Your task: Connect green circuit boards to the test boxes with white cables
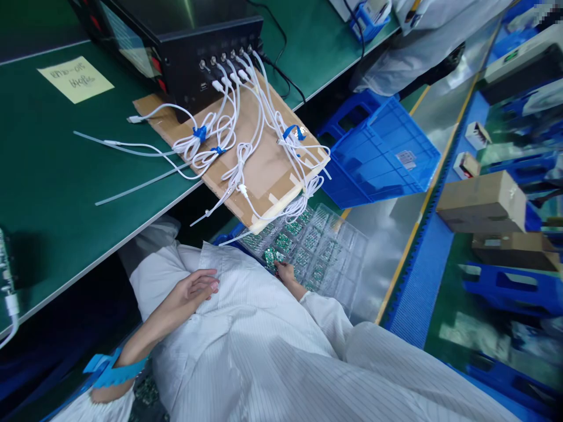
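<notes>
My right hand [285, 272] reaches down beside my lap, its fingers closed on the edge of a small green circuit board [270, 257]. Just beyond and beneath it lies a clear plastic tray [352, 249], its compartments holding several more such boards. My left hand [197, 289] rests over my white striped smock, fingers loosely extended and nothing in it. Around the left wrist is a blue wrist strap [118, 370].
A black test box [197, 53] stands on the green table [48, 158]. White cables [237, 158], some tied in blue, spread over a cardboard sheet [268, 170] overhanging the edge. Beyond are a yellow note [75, 79], a blue crate [387, 152], cardboard boxes [481, 202] and another person's sleeve [422, 41].
</notes>
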The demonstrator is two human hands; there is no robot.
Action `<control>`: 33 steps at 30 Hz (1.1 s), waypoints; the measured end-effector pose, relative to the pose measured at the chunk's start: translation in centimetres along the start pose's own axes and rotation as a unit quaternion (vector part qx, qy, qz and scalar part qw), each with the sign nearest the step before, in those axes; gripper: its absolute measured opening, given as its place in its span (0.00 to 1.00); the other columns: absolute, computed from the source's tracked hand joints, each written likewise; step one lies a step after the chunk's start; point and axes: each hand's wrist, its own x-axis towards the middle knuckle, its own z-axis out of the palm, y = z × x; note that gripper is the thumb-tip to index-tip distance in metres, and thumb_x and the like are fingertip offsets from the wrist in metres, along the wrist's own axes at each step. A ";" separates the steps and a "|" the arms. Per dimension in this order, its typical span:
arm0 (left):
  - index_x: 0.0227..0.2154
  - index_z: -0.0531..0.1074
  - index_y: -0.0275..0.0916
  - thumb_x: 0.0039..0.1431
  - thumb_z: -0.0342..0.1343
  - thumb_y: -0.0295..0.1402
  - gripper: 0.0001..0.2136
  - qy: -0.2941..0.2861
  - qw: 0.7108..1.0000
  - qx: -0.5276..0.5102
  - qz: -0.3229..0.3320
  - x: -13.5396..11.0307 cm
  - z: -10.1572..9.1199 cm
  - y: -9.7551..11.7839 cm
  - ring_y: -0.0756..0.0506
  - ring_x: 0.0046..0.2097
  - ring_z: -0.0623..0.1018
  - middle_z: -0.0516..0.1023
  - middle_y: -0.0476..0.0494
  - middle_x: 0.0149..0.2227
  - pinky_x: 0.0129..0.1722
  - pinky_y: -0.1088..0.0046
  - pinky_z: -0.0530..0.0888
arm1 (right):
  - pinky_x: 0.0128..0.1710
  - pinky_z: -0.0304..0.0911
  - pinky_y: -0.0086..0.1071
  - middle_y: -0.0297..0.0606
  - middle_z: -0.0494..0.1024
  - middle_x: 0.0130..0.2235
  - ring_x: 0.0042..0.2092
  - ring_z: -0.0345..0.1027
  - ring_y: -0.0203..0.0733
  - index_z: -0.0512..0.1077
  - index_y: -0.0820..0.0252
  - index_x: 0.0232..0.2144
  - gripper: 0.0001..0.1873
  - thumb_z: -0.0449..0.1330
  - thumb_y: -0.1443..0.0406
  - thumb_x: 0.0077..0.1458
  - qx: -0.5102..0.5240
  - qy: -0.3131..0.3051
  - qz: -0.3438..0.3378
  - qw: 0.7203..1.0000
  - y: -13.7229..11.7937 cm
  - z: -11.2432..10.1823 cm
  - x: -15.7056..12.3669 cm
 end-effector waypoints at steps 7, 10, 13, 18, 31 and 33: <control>0.50 0.74 0.39 0.50 0.66 0.55 0.31 0.009 1.000 -0.002 -0.009 -0.4 0.2 0.9 0.39 0.47 0.81 0.81 0.36 0.44 0.48 0.63 0.77 | 0.20 0.66 0.28 0.36 0.76 0.30 0.23 0.69 0.36 0.68 0.70 0.55 0.26 0.65 0.62 0.58 -0.050 0.011 -0.003 0.999 -0.2 -1.2 0.2; 0.50 0.74 0.38 0.50 0.66 0.55 0.31 0.006 1.000 -0.005 -0.007 -0.4 0.3 0.8 0.39 0.48 0.80 0.81 0.36 0.44 0.48 0.63 0.77 | 0.21 0.65 0.27 0.41 0.79 0.36 0.25 0.70 0.37 0.67 0.68 0.57 0.27 0.64 0.63 0.57 -0.073 0.018 -0.043 0.996 -0.2 -1.6 -0.2; 0.50 0.74 0.38 0.50 0.66 0.54 0.30 0.006 1.000 -0.003 -0.004 -0.3 0.3 0.7 0.39 0.47 0.80 0.81 0.37 0.44 0.48 0.63 0.77 | 0.23 0.64 0.25 0.43 0.80 0.41 0.28 0.72 0.37 0.70 0.65 0.55 0.23 0.62 0.65 0.59 -0.099 0.020 -0.089 0.991 -0.4 -2.1 -0.6; 0.49 0.74 0.38 0.50 0.66 0.53 0.29 0.012 1.000 -0.008 -0.004 -0.4 0.3 0.9 0.39 0.47 0.81 0.80 0.37 0.43 0.48 0.62 0.77 | 0.24 0.61 0.25 0.47 0.81 0.47 0.28 0.71 0.36 0.75 0.65 0.48 0.14 0.56 0.66 0.63 -0.136 0.014 -0.141 0.980 -1.5 -3.5 -0.6; 0.49 0.74 0.37 0.50 0.66 0.55 0.31 0.005 1.000 -0.007 0.008 -0.2 0.7 0.6 0.39 0.47 0.81 0.80 0.38 0.42 0.48 0.62 0.76 | 0.19 0.59 0.25 0.40 0.83 0.39 0.16 0.62 0.30 0.74 0.61 0.40 0.07 0.60 0.68 0.59 -0.164 -0.097 -0.183 0.965 -1.6 -4.0 0.3; 0.50 0.74 0.37 0.51 0.65 0.55 0.31 0.007 1.000 -0.002 0.010 -0.3 0.7 0.6 0.40 0.47 0.80 0.81 0.38 0.42 0.50 0.62 0.75 | 0.20 0.59 0.24 0.44 0.81 0.50 0.18 0.63 0.28 0.74 0.60 0.42 0.08 0.60 0.68 0.59 -0.159 -0.098 -0.199 0.962 -1.4 -3.9 0.1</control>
